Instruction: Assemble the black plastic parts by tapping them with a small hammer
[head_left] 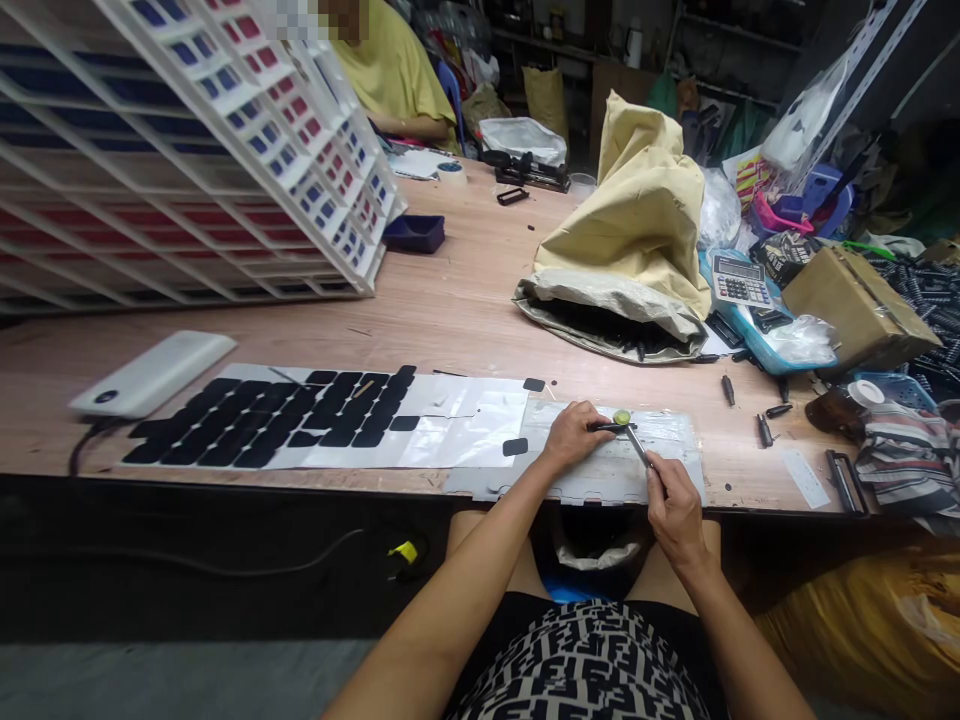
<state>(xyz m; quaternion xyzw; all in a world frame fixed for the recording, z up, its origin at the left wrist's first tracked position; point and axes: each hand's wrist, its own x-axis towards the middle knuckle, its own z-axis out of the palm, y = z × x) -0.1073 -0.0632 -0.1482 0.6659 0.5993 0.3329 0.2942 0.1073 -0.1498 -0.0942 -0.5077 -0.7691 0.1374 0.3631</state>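
Note:
My left hand (574,435) rests on a clear plastic sheet (675,430) at the table's front edge, fingers pinched on a small black piece (604,427). My right hand (675,510) is closed around a thin metal tool (639,447) whose tip meets that piece beside a small green blob (622,417). To the left lies a white backing sheet (480,420) covered with several black rounded patches (300,415). Two loose black patches (515,446) lie near my left hand.
A white power bank (154,372) with a cable sits at the left. A tilted white rack (225,140) of blue and red cards stands behind. A cream sack (637,230), calculator (740,280) and cardboard box (855,300) crowd the right. A person in yellow (390,70) sits across.

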